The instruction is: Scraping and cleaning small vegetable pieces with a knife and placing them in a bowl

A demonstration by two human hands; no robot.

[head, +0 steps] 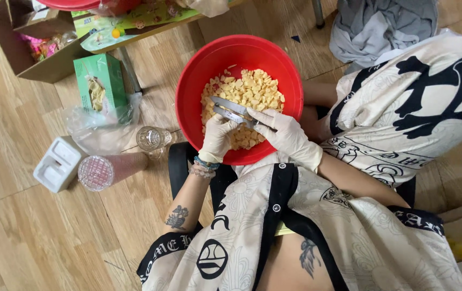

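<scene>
Holding a metal tool [235, 112] over the red bowl [198, 64] of yellow pieces [252, 89], we grip it with both gloved hands, left [217, 134] and right [282, 132].

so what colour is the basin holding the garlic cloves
Red basin, seen best in the head view; both gloved hands work over the pale yellow cloves inside.

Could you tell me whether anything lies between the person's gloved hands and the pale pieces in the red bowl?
Only the metal tool that both hands hold. The left hand and right hand grip it just above the pale pieces in the red bowl; nothing else visible intervenes.
</scene>
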